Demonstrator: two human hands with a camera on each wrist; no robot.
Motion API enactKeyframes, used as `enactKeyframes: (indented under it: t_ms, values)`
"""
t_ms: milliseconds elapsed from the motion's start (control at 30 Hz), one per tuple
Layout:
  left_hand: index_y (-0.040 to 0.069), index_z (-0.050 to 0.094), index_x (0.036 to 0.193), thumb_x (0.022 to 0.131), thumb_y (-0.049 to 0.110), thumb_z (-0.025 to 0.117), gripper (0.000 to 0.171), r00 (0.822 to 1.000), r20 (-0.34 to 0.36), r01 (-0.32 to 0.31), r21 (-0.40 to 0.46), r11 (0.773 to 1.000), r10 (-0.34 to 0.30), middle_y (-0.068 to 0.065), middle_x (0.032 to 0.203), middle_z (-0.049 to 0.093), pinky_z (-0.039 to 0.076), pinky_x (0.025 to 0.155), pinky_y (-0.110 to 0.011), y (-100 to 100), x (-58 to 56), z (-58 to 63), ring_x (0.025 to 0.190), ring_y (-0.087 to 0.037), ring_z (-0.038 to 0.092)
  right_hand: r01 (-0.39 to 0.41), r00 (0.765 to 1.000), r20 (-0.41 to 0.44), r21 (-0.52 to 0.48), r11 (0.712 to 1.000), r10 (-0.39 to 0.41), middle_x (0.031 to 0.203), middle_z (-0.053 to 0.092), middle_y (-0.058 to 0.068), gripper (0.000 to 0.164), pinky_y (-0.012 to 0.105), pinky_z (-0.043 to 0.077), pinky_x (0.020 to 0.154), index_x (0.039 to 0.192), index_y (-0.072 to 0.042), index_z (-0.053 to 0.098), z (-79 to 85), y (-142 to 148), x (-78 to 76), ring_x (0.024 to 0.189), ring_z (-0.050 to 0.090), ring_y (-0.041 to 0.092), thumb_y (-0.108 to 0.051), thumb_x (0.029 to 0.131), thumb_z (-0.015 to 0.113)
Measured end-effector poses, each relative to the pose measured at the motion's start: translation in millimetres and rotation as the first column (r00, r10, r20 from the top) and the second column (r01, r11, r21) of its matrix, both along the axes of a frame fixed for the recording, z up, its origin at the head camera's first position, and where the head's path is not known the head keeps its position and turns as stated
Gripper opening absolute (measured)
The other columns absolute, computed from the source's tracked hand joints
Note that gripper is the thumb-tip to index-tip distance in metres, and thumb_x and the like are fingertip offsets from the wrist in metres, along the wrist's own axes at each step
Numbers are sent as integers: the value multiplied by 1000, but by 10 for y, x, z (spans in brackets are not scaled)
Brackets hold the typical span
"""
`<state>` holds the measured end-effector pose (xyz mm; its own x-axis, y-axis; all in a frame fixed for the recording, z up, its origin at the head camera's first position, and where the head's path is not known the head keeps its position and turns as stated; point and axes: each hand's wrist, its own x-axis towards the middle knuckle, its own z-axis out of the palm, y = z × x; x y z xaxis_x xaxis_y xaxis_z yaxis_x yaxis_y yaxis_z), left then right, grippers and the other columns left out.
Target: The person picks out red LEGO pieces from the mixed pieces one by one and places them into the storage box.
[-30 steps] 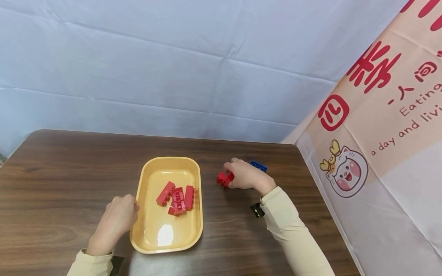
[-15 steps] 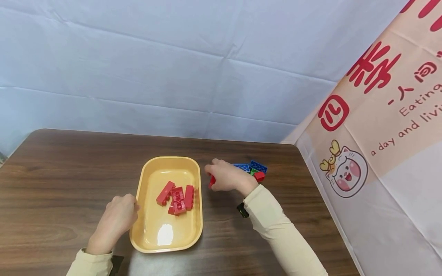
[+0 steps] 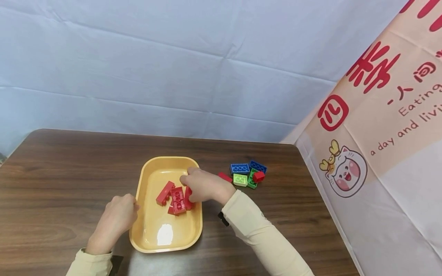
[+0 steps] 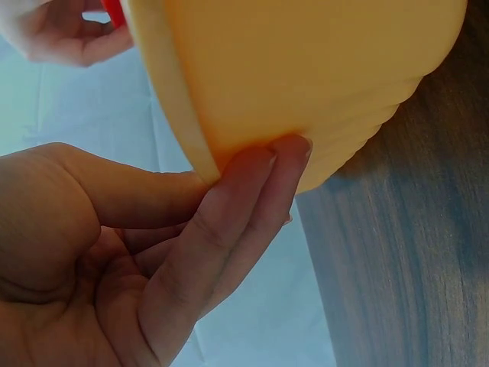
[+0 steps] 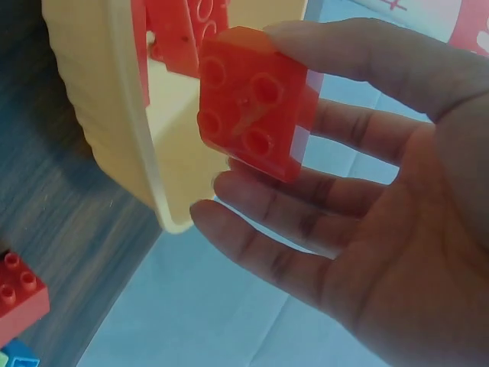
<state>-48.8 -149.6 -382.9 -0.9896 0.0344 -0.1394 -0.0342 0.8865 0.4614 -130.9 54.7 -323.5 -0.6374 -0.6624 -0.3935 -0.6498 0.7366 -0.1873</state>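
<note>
"Right hand point(image 3: 207, 187)?"
"Across the right edge of the rounded yellow plastic tray point(image 3: 153, 218), fingers pinching a red studded plastic brick point(image 5: 252, 107)."
"Left hand point(image 3: 117, 214)?"
"Fingers pinching the tray's left edge; the worktop point(image 3: 76, 168) stretches wide leftward."

The table point(image 3: 76, 172) is viewed forward and downward in the head view; the same tray point(image 4: 321, 76) is faced closely in both wrist views.
</note>
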Motion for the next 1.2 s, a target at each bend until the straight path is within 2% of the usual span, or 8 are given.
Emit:
enactKeyframes:
  t_ms: [533, 800, 1200]
  values:
    - [2, 59, 66, 79, 1, 55, 14, 1000, 19, 5, -3, 1000, -5, -4, 56, 48, 41, 47, -36, -1, -11, 1, 52, -21, 44, -23, 1000, 22, 28, 999, 22, 92, 49, 2, 41, 23, 46, 67, 111, -12, 58, -78, -58, 61, 83, 44, 14, -19, 72, 70]
    - [1, 60, 68, 79, 2, 55, 13, 1000, 9, 5, -4, 1000, -5, -4, 56, 49, 42, 47, -38, -4, -12, 1, 52, -22, 44, -47, 998, 35, 20, 999, 46, 87, 49, 1, 35, 23, 45, 64, 103, -11, 58, -69, -22, 43, 81, 45, 13, -18, 71, 71]
    - [-1, 61, 70, 80, 2, 55, 12, 1000, 8, 5, -5, 1000, -4, -5, 55, 47, 41, 46, -37, -11, -17, -9, 51, -21, 43, -40, 999, 31, 7, 999, 40, 84, 49, 0, 30, 21, 44, 59, 101, -11, 59, -69, 14, 26, 75, 47, 12, -18, 74, 69]
